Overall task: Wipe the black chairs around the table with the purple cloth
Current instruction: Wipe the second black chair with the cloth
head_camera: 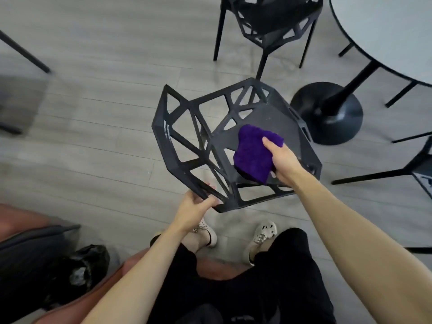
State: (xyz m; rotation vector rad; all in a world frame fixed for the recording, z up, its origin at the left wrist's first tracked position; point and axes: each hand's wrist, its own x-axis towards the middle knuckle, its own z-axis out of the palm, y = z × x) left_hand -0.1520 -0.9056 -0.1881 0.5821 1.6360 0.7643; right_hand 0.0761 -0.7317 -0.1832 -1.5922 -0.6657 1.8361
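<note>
Person stands; black trousers (233,288) and two pale shoes (261,235) show at the bottom of the view, below both forearms.

Down and left of the left arm: a black bag (86,270) on the floor, beside a reddish-brown cushioned edge.

Left hand (194,206): fingers curled round the near rim of the black chair (271,115), thumb on the near side of the bar. Firm grip on the frame's lower left corner.

Right hand (281,160): up and right of the left, over the chair's seat. It grips the purple cloth (253,155), thumb on top along the cloth's right edge; the other fingers are hidden under the fold. The cloth is folded into a thick pad and lies on the solid seat panel, just left of the hand. It touches the seat.

The chair's open lattice sides rise left of the cloth, between the two hands and beyond them. Whether the chair is tipped or square on its legs cannot be told.

Beyond the right hand: the table's round black base (327,113) on the grey plank floor (105,78). The pale table top (385,31) fills the far right corner.

Straight ahead, past the cloth: a second chair (273,19), upright, near the table.

Right of the right hand: legs of a third chair (374,175), partly out of view.
</note>
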